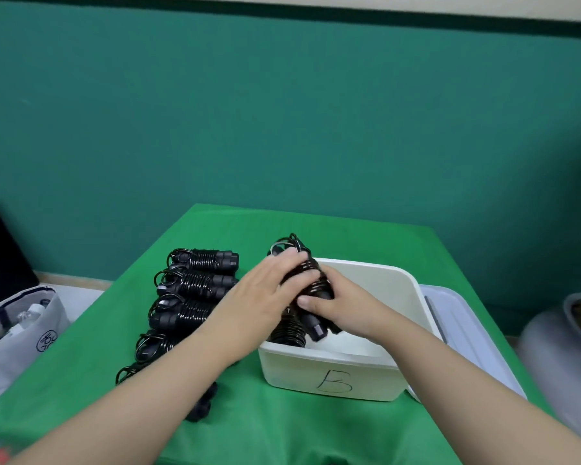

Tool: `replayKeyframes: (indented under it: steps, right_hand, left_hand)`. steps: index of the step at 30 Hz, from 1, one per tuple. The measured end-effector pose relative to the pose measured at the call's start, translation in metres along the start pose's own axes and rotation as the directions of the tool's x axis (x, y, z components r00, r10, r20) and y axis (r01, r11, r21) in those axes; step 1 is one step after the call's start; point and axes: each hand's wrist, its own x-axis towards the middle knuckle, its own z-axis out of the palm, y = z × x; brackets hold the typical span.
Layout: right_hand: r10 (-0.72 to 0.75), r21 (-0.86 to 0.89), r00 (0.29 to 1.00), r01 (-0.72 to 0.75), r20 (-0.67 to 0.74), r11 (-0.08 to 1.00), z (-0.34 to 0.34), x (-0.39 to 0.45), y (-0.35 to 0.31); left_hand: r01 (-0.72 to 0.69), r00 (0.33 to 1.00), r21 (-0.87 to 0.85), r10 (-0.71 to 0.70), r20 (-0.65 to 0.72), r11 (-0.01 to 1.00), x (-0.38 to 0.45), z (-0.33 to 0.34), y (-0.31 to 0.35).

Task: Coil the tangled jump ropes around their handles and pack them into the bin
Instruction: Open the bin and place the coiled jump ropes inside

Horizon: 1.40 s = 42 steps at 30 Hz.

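Both hands on one coiled jump rope [307, 280], held tilted over the near-left corner of the white bin [413, 290]. It's glossy black cord wound in tight rings around stubby black handles, one blunt end pointing down into the bin. Left hand [262, 297] wraps its fingers over the upper coils; right hand [336, 303] curls around the lower part, thumb across the handle. Another coiled rope [287, 332] sits inside against the bin's left wall. The bin is smooth plastic with rounded corners and a hand-drawn "B" in front. Left of the bin, a row of wound ropes [195, 283] lies on green cloth [249, 431].
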Motion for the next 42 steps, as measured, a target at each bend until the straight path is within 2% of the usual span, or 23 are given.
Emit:
replayKeyframes:
  steps: [2, 4, 7, 9, 12, 13, 14, 17, 24, 27, 31, 34, 36, 38, 42]
  right_hand:
    - [0.112, -0.038, 0.991, -0.115, -0.074, 0.993, -0.005, -0.001, 0.016]
    - [0.254, -0.011, 0.961, -0.257, -0.104, 0.966, -0.008, 0.003, 0.033]
    - [0.445, -0.064, 0.885, -0.456, -0.138, 0.888, -0.007, 0.013, 0.052]
    - [0.495, -0.167, 0.86, -0.51, -0.125, 0.844, -0.004, 0.021, 0.052]
    - [0.583, -0.282, 0.813, -0.563, -0.015, 0.777, 0.0, 0.03, 0.042]
    - [0.613, -0.336, 0.79, -0.573, 0.019, 0.748, 0.001, 0.031, 0.037]
    - [0.632, -0.38, 0.773, -0.572, 0.045, 0.727, 0.002, 0.031, 0.035]
    - [0.668, -0.471, 0.737, -0.556, 0.102, 0.685, 0.006, 0.032, 0.042]
    - [0.701, -0.66, 0.712, -0.503, 0.049, 0.558, 0.007, 0.029, 0.049]
    - [0.692, -0.731, 0.722, -0.471, 0.002, 0.494, 0.004, 0.026, 0.051]
    - [0.676, -0.808, 0.735, -0.366, 0.053, 0.462, 0.01, 0.026, 0.051]
    - [0.674, -0.847, 0.733, -0.3, 0.088, 0.438, 0.013, 0.027, 0.044]
    - [0.7, -0.855, 0.71, -0.316, 0.074, 0.411, 0.009, 0.026, 0.046]
    - [0.707, -0.784, 0.705, -0.409, 0.054, 0.468, 0.004, 0.023, 0.049]
    - [0.679, -0.504, 0.734, -0.578, 0.021, 0.641, -0.01, 0.017, 0.042]
  left_hand:
    - [0.144, 0.987, 0.053, -0.148, 0.068, 0.988, -0.012, 0.008, -0.012]
    - [0.325, 0.939, 0.057, -0.33, 0.097, 0.944, -0.027, 0.014, -0.023]
    - [0.59, 0.794, -0.021, -0.575, 0.2, 0.807, -0.049, 0.019, -0.04]
    - [0.645, 0.708, 0.073, -0.631, 0.318, 0.761, -0.066, 0.024, -0.051]
    - [0.655, 0.582, 0.214, -0.665, 0.468, 0.725, -0.087, 0.031, -0.064]
    - [0.641, 0.56, 0.242, -0.66, 0.5, 0.728, -0.092, 0.033, -0.067]
    - [0.626, 0.559, 0.254, -0.652, 0.512, 0.737, -0.095, 0.033, -0.068]
    - [0.617, 0.616, 0.229, -0.644, 0.454, 0.753, -0.099, 0.033, -0.072]
    - [0.571, 0.688, 0.25, -0.622, 0.375, 0.782, -0.098, 0.028, -0.077]
    - [0.596, 0.685, 0.231, -0.637, 0.353, 0.769, -0.101, 0.027, -0.077]
    - [0.702, 0.682, 0.119, -0.711, 0.175, 0.702, -0.103, 0.022, -0.071]
    - [0.666, 0.745, 0.02, -0.667, 0.015, 0.745, -0.089, 0.012, -0.061]
    - [0.617, 0.785, -0.032, -0.618, -0.048, 0.786, -0.071, 0.006, -0.05]
    - [0.558, 0.821, -0.095, -0.566, -0.082, 0.824, -0.052, 0.003, -0.037]
    - [0.414, 0.901, -0.138, -0.427, -0.082, 0.9, -0.018, 0.007, -0.011]
